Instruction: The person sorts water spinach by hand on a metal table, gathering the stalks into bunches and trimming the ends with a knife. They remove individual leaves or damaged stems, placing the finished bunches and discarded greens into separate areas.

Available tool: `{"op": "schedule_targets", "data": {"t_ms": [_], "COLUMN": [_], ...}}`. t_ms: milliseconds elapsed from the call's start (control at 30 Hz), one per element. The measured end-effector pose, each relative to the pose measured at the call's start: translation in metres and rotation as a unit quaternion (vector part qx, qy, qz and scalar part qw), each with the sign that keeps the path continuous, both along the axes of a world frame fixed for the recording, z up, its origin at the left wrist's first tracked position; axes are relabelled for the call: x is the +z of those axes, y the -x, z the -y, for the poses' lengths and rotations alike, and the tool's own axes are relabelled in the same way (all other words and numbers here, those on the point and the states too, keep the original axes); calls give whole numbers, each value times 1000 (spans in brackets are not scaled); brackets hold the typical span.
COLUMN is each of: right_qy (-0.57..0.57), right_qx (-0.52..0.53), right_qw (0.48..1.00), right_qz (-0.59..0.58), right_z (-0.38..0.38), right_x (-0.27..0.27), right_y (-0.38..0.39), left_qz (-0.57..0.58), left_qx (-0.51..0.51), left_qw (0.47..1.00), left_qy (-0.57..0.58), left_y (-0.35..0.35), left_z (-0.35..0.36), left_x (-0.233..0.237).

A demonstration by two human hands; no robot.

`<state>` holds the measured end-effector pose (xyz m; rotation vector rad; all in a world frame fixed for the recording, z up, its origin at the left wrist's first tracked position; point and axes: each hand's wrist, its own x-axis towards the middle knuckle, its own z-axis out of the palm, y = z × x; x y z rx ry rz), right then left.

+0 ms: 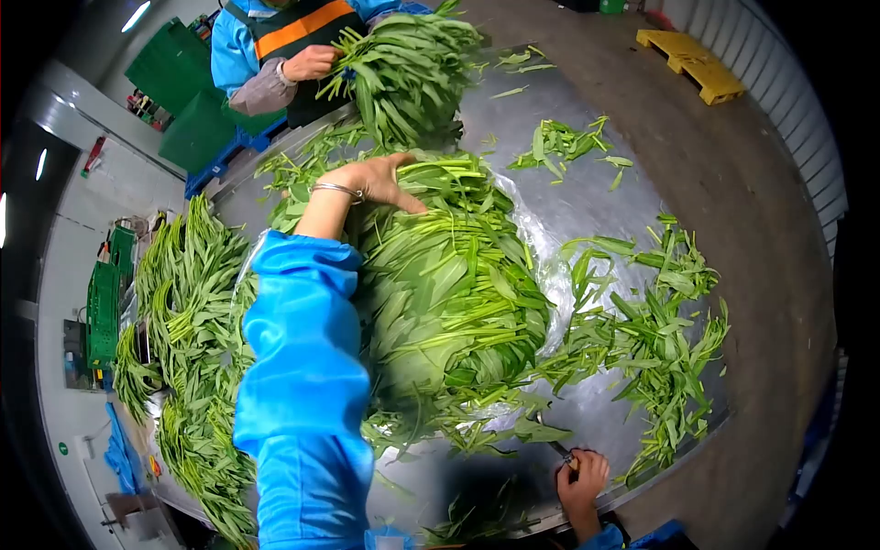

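Observation:
A big heap of leafy green stalks, like water spinach (458,302), lies on the metal table in front of me. My left hand (378,181), wearing a bracelet, rests on the far left part of this heap. Its thumb and forefinger are spread apart; the other fingers are hard to see. Low on the right, my right hand (582,481) is closed round the handle of a small knife (561,451) near the table's front edge. Clear plastic film (547,275) lies under the heap's right side.
Across the metal table (587,101), a co-worker (307,64) holds a large bunch of greens (412,73). More stalks (197,321) are piled at the left, with loose trimmings (665,348) on the right. Green crates (110,293) and a yellow pallet (692,64) stand beyond.

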<state>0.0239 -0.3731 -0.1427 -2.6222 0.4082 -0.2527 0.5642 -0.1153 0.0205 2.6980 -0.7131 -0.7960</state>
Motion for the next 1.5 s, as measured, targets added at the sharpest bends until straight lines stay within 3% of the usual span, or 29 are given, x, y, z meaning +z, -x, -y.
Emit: {"op": "schedule_targets", "data": {"t_ms": [100, 267, 500, 600, 700, 800, 900, 933, 1033, 1167, 1233, 1300, 1367, 1433, 1500], "right_qy": [11, 23, 30, 37, 26, 31, 43, 34, 40, 46, 53, 65, 65, 64, 58], "right_qx": [3, 7, 5, 1, -1, -5, -8, -12, -18, -24, -18, -11, -5, -5, 1], "right_qw": [1000, 1000, 999, 999, 999, 998, 997, 998, 997, 997, 997, 996, 996, 996, 996], "right_qz": [-3, -4, 23, 37, 46, 53, 58, 57, 60, 51, 49, 58, 60, 60, 67], "right_z": [-2, -4, -4, -5, -6, -8, -7, -7, -8, -12, -8, -5, -8, -6, -6], "right_x": [1, 5, 5, 1, 6, 8, 2, 2, 1, 3, 1, -1, -4, -4, -2], "right_y": [-2, -5, -1, 3, 2, 3, 5, 5, 5, 4, 4, 3, 6, 5, 6], "left_qz": [-8, -21, 238, 345, 434, 450, 370, 393, 478, 406, 290, 342, 431, 394, 415], "left_qx": [-28, 2, -37, -68, -138, -182, -126, -130, -216, -248, -227, -234, -218, -212, -231], "left_qw": [997, 999, 966, 934, 888, 874, 920, 907, 849, 868, 918, 898, 872, 894, 876], "left_qy": [-76, -29, 97, 70, 66, -10, -5, 74, -65, -141, -147, -148, -76, -1, 80], "left_y": [18, 15, 77, 152, 233, 266, 267, 266, 257, 221, 212, 226, 253, 281, 301], "left_z": [10, 5, -17, -27, -37, -52, -74, -73, -57, -33, -34, -40, -53, -69, -90], "left_x": [34, 14, 34, 85, 102, 53, 13, 17, 34, 36, 37, 22, -1, 1, 1]}}
